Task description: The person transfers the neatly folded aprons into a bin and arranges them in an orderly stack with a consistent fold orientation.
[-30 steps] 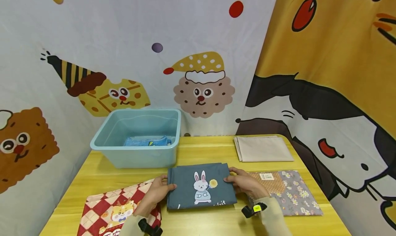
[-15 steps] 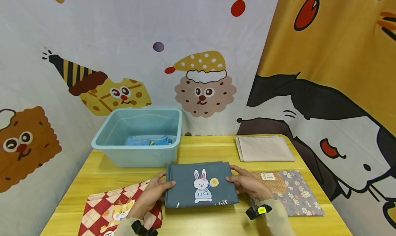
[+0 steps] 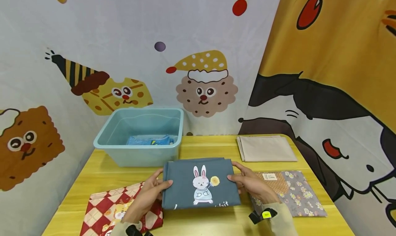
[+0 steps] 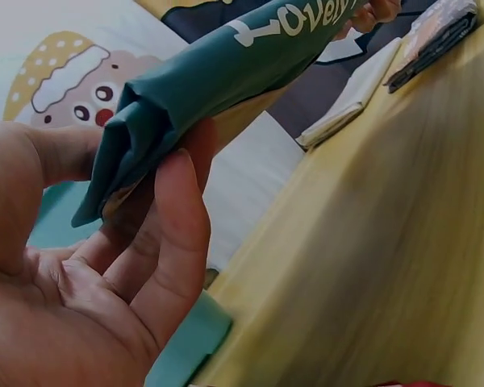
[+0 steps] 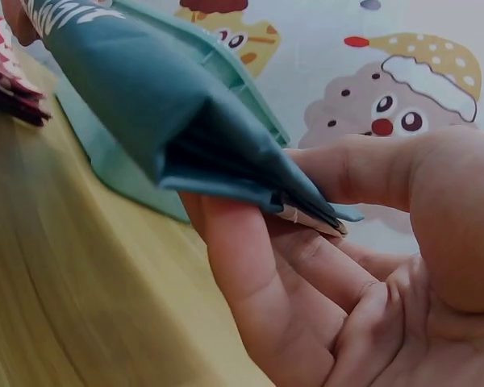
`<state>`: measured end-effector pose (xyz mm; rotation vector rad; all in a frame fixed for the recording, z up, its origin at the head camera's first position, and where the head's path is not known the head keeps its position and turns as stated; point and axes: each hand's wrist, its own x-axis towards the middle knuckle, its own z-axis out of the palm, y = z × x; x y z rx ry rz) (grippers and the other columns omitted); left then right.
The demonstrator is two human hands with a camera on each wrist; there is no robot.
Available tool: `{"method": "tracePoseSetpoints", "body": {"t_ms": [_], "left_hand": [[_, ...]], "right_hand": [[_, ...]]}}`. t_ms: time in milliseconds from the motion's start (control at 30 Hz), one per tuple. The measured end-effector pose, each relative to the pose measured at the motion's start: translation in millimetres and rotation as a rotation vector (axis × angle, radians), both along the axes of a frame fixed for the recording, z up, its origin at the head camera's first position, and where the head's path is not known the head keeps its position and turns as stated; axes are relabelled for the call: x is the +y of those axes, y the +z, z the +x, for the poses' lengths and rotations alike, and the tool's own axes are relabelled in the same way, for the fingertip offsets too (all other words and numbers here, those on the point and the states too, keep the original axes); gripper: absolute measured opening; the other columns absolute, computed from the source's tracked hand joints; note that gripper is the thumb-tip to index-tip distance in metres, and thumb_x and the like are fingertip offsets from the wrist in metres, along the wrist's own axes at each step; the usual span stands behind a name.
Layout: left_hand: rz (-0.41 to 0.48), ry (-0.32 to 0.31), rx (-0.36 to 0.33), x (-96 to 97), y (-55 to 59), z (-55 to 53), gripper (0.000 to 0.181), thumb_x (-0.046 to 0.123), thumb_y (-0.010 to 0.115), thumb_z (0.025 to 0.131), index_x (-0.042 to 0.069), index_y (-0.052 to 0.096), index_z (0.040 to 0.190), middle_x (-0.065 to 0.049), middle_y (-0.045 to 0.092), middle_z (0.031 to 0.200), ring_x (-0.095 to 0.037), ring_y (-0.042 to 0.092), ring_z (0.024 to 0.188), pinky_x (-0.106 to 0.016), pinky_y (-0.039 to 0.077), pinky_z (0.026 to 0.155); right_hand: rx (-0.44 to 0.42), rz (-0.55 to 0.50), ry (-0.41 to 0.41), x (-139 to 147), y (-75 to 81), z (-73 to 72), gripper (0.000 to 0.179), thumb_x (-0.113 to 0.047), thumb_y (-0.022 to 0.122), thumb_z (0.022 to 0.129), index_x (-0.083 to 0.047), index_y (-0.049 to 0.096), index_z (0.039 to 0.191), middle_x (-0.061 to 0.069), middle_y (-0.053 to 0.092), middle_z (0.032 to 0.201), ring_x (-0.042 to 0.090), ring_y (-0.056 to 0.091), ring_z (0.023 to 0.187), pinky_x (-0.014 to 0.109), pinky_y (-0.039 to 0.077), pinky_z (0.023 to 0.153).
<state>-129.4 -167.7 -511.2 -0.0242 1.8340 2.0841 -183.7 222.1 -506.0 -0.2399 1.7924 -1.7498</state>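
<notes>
A red-and-cream checked cloth [image 3: 99, 208] lies near left on the surface [image 3: 207, 145], a light-blue plastic bin [image 3: 139, 157] beyond it. The left hand [image 3: 147, 194] has its grip pinched, thumb on top, on the left edge of a folded slate-teal cloth [image 3: 180, 188], raised at near centre and printed with a white rabbit [image 3: 202, 192], yellow flower [image 3: 215, 181] and white lettering [image 4: 291, 20]. The right hand [image 3: 255, 186] pinches its right edge likewise, near a grey floral cloth [image 3: 304, 194].

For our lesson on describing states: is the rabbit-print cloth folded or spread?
Folded: both wrist views show several layers doubled together at the ends of the rabbit-print cloth.
</notes>
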Motion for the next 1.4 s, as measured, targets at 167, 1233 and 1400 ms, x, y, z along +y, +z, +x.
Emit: {"method": "tracePoseSetpoints", "body": {"t_ms": [167, 1233, 1400], "left_hand": [[0.031, -0.015, 0.019, -1.6, 12.1, 3.9, 0.077, 0.018, 0.065, 0.102, 0.006, 0.017, 0.161, -0.012, 0.075, 0.112, -0.025, 0.078, 0.088, -0.047, 0.064, 0.079], [-0.048, 0.053, 0.157, -34.8, 71.6, -8.4, 0.075, 0.012, 0.060, 0.103, 0.002, 0.015, 0.162, -0.007, 0.073, 0.116, -0.016, 0.077, 0.090, -0.043, 0.065, 0.075], [-0.039, 0.054, 0.169, -43.7, 76.7, -16.4, 0.074, 0.013, 0.060, 0.104, 0.001, 0.016, 0.162, 0.001, 0.075, 0.109, -0.016, 0.076, 0.091, -0.041, 0.065, 0.075]], "right_hand": [[0.033, 0.000, -0.005, -2, 14.1, 5.0, 0.081, -0.023, 0.066, 0.101, -0.015, 0.015, 0.163, 0.005, 0.079, 0.094, 0.018, 0.077, 0.079, 0.039, 0.064, 0.069], [0.124, -0.094, -0.006, -33, 68.1, -7.1, 0.081, -0.022, 0.063, 0.103, -0.011, 0.012, 0.165, 0.001, 0.078, 0.109, 0.018, 0.077, 0.086, 0.036, 0.063, 0.072], [0.088, -0.123, -0.025, -43, 73.9, -12.4, 0.086, -0.024, 0.064, 0.103, -0.014, 0.006, 0.166, -0.001, 0.076, 0.102, 0.015, 0.075, 0.080, 0.029, 0.061, 0.067]]}}
